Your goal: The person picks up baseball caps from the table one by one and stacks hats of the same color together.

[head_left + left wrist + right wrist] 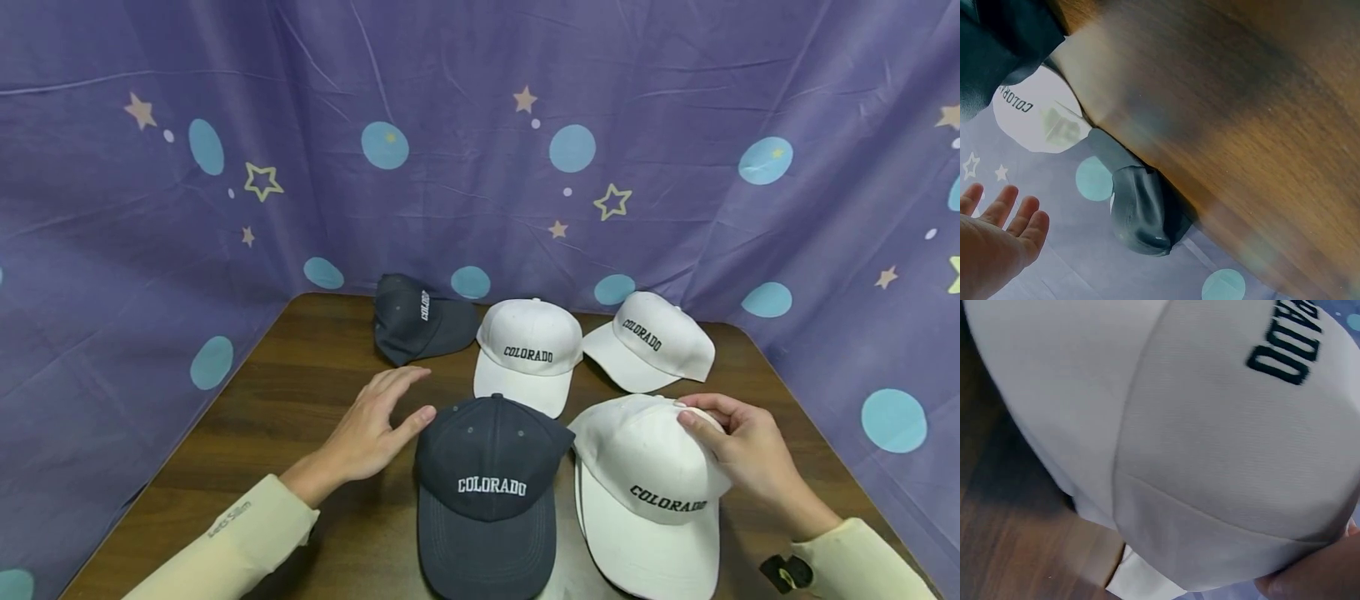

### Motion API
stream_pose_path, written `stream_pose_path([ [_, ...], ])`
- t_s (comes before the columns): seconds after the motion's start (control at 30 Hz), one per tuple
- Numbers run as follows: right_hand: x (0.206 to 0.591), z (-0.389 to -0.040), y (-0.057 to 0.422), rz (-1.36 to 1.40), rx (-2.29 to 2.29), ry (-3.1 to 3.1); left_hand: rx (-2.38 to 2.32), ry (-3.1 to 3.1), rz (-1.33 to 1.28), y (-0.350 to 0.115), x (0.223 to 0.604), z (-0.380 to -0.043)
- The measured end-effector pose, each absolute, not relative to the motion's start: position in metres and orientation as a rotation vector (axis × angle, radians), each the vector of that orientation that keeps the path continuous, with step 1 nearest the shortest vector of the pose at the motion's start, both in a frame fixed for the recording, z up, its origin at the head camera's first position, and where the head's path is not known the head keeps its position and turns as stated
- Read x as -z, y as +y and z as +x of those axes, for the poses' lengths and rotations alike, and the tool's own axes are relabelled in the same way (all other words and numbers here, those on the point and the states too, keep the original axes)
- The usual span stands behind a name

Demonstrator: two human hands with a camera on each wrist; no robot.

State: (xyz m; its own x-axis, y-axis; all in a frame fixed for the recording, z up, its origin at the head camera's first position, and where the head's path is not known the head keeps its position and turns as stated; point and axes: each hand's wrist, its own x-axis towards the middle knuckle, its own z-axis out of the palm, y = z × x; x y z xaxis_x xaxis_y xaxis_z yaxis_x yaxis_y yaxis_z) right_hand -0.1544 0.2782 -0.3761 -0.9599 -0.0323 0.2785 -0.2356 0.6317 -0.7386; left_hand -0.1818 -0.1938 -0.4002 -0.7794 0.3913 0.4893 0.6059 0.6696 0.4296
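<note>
Apparently I'm getting partway, my right hand (750, 454) pinching a white fabric cap (648, 471) over a second white cap (579, 495) near the wooden table's (262, 408) front edge, left hand (371, 433) empty, three navy and white caps (525, 329) lying unstacked by the back edge.

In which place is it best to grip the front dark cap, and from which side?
I would probably pinch the top of its crown from the left: the front dark cap sits upright, its crown domed above the brim; the left hand is near that side, and a white cap crowds the right.
</note>
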Motion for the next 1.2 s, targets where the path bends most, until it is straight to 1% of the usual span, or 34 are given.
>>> stream_pose_path([
  [0.2, 0.390, -0.161, 0.275, 0.194, -1.124, -2.553, 0.836, -2.542, -0.784, -0.193, 0.401, -0.183],
  [0.53, 0.400, -0.166, 0.274, 0.142, -0.841, -2.495, 0.832, -2.546, -0.772, -0.192, 0.403, -0.186],
  [0.8, 0.403, -0.168, 0.273, 0.195, -0.806, -2.418, 0.838, -2.547, -0.762, -0.191, 0.404, -0.188],
  [1.2, 0.402, -0.165, 0.272, 0.194, -0.859, -2.402, 0.846, -2.564, -0.736, -0.189, 0.403, -0.189],
])
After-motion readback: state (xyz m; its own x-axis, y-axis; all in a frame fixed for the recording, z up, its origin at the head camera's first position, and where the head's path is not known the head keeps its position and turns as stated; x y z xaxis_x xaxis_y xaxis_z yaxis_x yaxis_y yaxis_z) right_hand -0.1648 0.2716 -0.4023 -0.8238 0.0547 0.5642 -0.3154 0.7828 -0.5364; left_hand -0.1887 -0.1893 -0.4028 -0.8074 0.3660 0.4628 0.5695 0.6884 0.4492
